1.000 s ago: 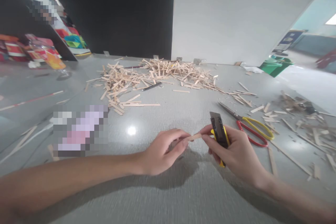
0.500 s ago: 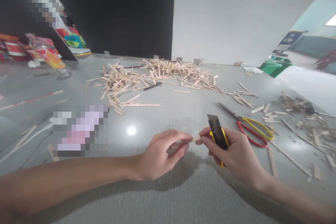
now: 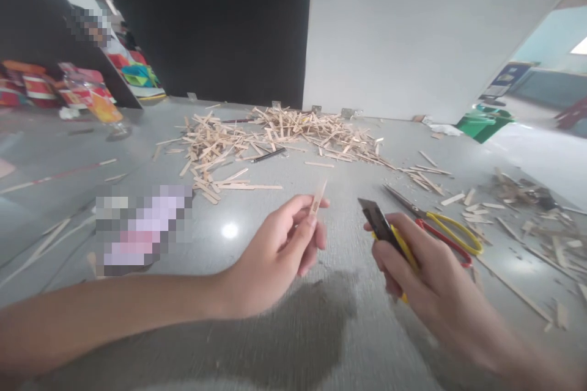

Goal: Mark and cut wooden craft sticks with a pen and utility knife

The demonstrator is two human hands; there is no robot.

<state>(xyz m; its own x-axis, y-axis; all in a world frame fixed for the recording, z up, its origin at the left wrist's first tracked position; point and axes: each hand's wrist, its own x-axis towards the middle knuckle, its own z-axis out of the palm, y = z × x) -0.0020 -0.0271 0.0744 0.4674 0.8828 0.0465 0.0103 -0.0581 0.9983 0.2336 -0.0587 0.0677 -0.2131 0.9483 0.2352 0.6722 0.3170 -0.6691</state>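
While under sticks (image 3: 287, 125), surface (image 3: 247, 211) beside panels (image 3: 389, 30).

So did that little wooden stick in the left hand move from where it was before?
Yes. Judged against the scissors, the stick has moved left and upward in the picture; now only the left hand holds it.

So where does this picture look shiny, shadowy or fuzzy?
In the head view, white glare shines on the grey surface, up and left of the left hand; same view, a dark shadow lies below that hand; also in the head view, the tip of the wooden stick looks blurred, the bottle looks smeared, and coarse blocks mask a lilac patch.
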